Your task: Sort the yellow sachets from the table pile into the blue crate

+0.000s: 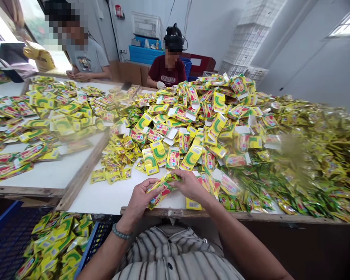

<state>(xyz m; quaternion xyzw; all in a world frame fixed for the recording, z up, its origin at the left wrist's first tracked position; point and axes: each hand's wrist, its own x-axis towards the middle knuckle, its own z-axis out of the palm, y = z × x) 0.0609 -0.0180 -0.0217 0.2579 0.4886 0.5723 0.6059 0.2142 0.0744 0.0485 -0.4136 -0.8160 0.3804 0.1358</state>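
Close to the table's front edge, my left hand (142, 197) grips a small yellow and green candy box (161, 194) with red print, tilted toward the right. At the box's right end, the fingers of my right hand (190, 186) pinch a small green and yellow sachet (171, 177), partly hidden by the fingers. Whether the sachet is inside the box opening or just at it, I cannot tell. Beyond my hands lie several yellow boxes (150, 161), many with white flaps open. Small yellow sachets (113, 174) form a pile to the left.
Heaped boxes (218, 101) and a large mound of sachets (315, 155) cover the table's middle and right. A wooden divider (83, 175) separates the left section. Below left stands a blue crate (86, 249) holding yellow boxes. Two people (89, 58) (169, 70) sit across the table.
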